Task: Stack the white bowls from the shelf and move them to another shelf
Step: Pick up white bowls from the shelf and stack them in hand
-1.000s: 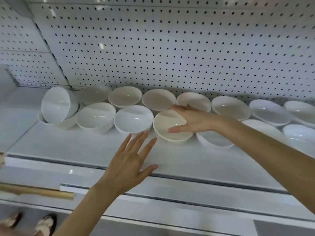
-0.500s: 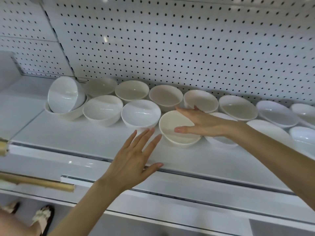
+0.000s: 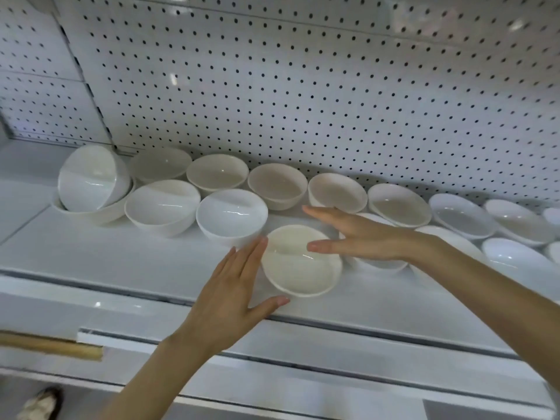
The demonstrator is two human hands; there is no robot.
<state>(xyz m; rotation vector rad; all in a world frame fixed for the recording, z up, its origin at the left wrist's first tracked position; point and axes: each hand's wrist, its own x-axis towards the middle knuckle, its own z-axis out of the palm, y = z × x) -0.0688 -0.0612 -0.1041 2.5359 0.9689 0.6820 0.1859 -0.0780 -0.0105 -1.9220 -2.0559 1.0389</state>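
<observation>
Status: front bowl [image 3: 300, 268] stands alone near the front lip of the shelf [image 3: 121, 262], forward of the two rows [image 3: 272, 186], with one hand on each side of it.

Left hand [image 3: 233, 286]: fingers straight and together along the front bowl's left wall, thumb splayed round the front of its base. It is wide and grips nothing.

Right hand [image 3: 372, 237]: also flat and wide, thumb over the rim, fingers reaching past the far side.

This reads as a two-sided cradle set up for a lift, probably onto a neighbour. Standing forward gives the front bowl clearance from the rest.

Contact is unclear: can't tell if either palm actually touches the wall.

Right wrist covers most of a second bowl [image 3: 375, 263] just behind.

Far left, tilted bowl [image 3: 91, 177] leans inside another, half nested.

Rows run off the right edge, so the count is unknown. Destination shelf can't be identified. Wooden bar [image 3: 51, 347] at lower left is cut off, purpose unknown.
</observation>
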